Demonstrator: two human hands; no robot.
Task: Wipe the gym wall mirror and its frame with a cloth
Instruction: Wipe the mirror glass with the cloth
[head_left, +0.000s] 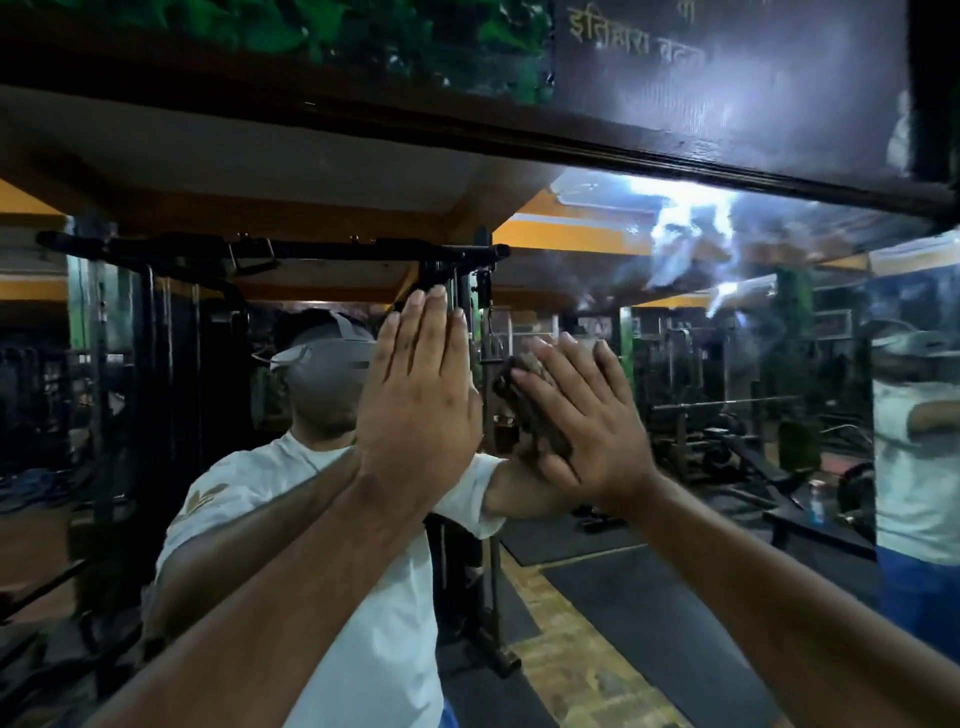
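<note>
Both palms lie flat on the mirror (727, 415): my left hand (421, 395) presses bare glass, fingers straight, likely for bracing, while my right hand (587, 421), fingers spread, pins the dark cloth (524, 395) against it for wiping.

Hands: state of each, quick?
Left hand: open, flat against the mirror, holding nothing.
Right hand: open, straight fingers pressing the cloth on the glass.
</note>
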